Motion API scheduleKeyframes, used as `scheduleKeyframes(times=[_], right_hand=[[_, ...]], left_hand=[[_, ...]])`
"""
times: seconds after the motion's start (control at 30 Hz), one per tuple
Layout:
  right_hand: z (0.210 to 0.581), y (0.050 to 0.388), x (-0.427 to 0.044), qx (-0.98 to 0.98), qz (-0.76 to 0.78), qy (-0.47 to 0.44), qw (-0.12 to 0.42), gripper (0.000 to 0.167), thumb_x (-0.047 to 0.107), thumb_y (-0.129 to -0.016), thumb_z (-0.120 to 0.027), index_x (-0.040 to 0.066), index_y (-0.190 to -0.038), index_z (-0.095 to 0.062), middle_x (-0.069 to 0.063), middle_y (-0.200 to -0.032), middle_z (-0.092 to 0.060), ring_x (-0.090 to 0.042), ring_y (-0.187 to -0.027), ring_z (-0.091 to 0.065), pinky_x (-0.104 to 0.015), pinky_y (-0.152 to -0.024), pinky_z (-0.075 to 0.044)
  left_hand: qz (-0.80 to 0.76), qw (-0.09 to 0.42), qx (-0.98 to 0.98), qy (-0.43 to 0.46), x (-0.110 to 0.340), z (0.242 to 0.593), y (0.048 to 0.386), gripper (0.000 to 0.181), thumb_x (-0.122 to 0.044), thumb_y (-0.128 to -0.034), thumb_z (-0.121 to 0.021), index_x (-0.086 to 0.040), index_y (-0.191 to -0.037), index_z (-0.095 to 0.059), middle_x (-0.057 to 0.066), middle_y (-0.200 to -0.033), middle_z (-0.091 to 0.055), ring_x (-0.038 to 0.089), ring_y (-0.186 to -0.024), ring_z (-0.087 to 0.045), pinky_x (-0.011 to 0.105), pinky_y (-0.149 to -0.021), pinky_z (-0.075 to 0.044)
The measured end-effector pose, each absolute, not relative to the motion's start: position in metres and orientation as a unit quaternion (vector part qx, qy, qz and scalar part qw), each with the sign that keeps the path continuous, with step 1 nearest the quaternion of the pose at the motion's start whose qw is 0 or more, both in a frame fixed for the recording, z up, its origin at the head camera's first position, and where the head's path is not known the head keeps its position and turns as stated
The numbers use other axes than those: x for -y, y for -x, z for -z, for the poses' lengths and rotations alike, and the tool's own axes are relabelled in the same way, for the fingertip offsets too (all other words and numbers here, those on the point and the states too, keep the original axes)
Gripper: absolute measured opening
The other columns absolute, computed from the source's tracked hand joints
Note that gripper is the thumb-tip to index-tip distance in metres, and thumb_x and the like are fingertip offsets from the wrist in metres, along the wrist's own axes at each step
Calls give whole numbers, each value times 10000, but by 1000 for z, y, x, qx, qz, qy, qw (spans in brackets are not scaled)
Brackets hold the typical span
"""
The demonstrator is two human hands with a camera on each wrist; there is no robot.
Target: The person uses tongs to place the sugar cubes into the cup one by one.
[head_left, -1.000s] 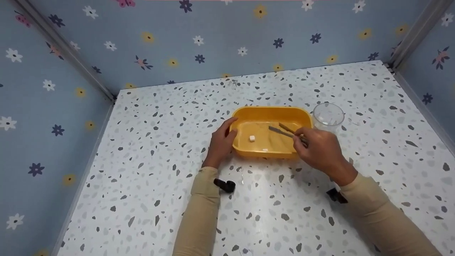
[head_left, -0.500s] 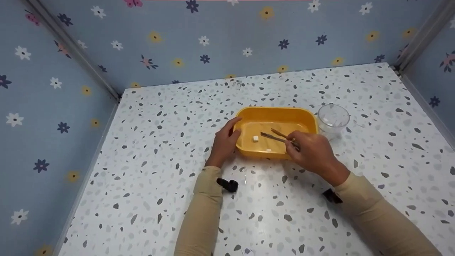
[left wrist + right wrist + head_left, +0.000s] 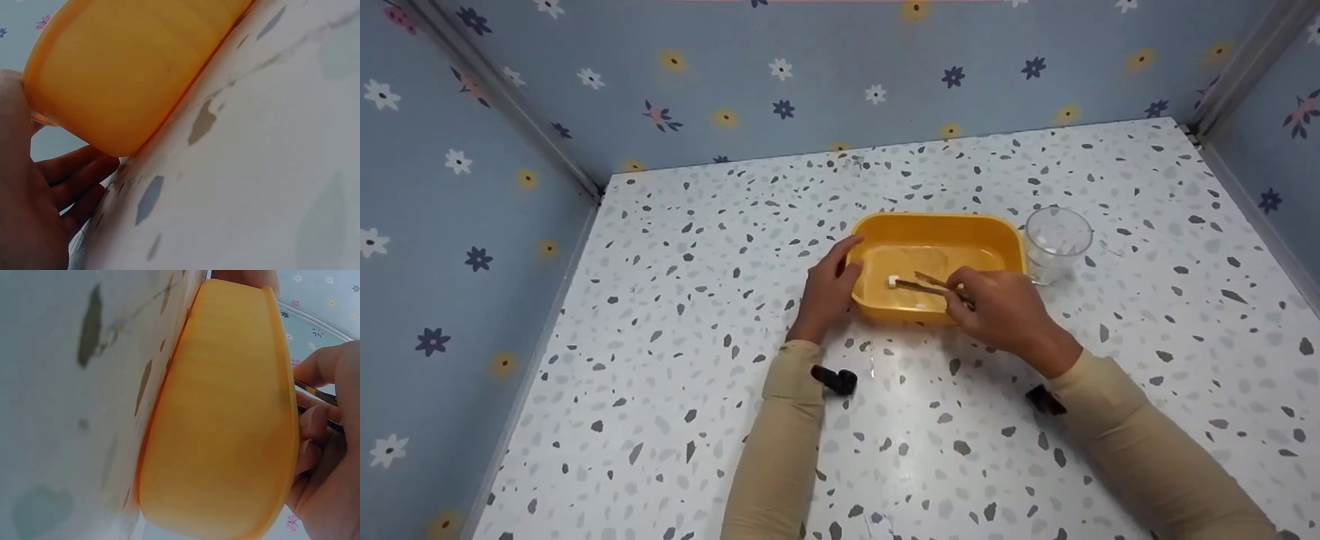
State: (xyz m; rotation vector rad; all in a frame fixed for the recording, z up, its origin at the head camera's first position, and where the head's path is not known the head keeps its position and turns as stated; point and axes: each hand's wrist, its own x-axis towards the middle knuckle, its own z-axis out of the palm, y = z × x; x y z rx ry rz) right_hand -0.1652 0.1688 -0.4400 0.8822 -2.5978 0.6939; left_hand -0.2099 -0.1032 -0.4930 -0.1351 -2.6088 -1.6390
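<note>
In the head view a yellow plastic tub (image 3: 937, 217) stands on the speckled table. My left hand (image 3: 826, 292) holds its left end, thumb at the rim and fingers along the outer wall, as the left wrist view also shows. Inside the tub lies a small white cube (image 3: 893, 281). Pinched in my right hand (image 3: 1005, 307) are metal tweezers (image 3: 919, 286), reaching over the front rim into the tub. Their arms are spread apart, and one tip is against or just beside the cube. In the right wrist view the tub wall hides the cube and tips.
A clear cup (image 3: 1057, 240) stands close to the tub's right end, with something whitish inside. Near the tub's front wall is another small white patch (image 3: 920, 306), too small to identify. Blue flowered panels (image 3: 840, 82) rise behind the table and at both sides.
My right hand has moved left with the tweezers, bringing their tips from mid-tub to the white cube. The left hand keeps its hold on the tub.
</note>
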Motion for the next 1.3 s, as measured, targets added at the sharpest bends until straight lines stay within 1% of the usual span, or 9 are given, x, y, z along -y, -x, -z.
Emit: scheduleKeyframes(times=[0.2,0.3,0.43,0.63,0.77,1.03,1.3], right_hand=[[442,164,-168,900,-239,-320,174,114,192,-888,-704,88,-917,-667,-9,-642,-608,-139,-486,-444,-286,-437,-367],[443,165,-165,897,-239,-326,179,109,186,-886,-705,87,-910,-664,-5,-626,-595,-145,-486,-442,-292,-438,-366],[443,167,-159,897,-240,-331,169,103,193,-896,-687,91,-907,-674,-2,-636,-608,-150,-500,-472,-303,-461,-395],[444,168,-156,901,-238,-328,152,99,194,-908,-668,96,-907,-686,5,-660,-632,-140,-514,-505,-303,-474,-417],[444,168,-157,902,-239,-329,146,98,187,-914,-660,93,-913,-684,5,-666,-637,-136,-512,-505,-294,-475,-422],[444,168,-152,902,-232,-332,149,102,183,-918,-650,90,-909,-690,11,-661,-632,-137,-512,-511,-300,-473,-417],[441,170,-148,906,-227,-328,140,112,182,-935,-634,92,-923,-701,28,-664,-630,-143,-521,-510,-302,-478,-413]], left_hand=[[534,25,844,45,100,493,210,426,-283,-1014,-513,-318,-1438,-542,-40,-1423,-557,114,-1120,-563,327,-998,-442],[535,23,843,43,101,493,209,427,-285,-1012,-515,-323,-1436,-543,-45,-1426,-552,112,-1122,-561,333,-1000,-440],[541,25,840,39,102,494,208,422,-273,-1013,-513,-329,-1431,-545,-52,-1421,-553,124,-1085,-572,337,-974,-455],[545,27,837,42,102,496,207,416,-272,-1014,-519,-341,-1423,-550,-67,-1427,-548,108,-1104,-574,324,-985,-450],[544,28,838,38,101,496,208,416,-278,-1011,-519,-345,-1421,-551,-67,-1419,-554,116,-1081,-579,325,-973,-455],[545,30,837,37,102,498,208,420,-282,-1017,-515,-327,-1433,-540,-69,-1438,-539,100,-1145,-566,319,-1007,-445],[539,38,840,50,103,496,211,418,-283,-1020,-505,-309,-1436,-540,-68,-1431,-541,93,-1155,-558,328,-1003,-443]])
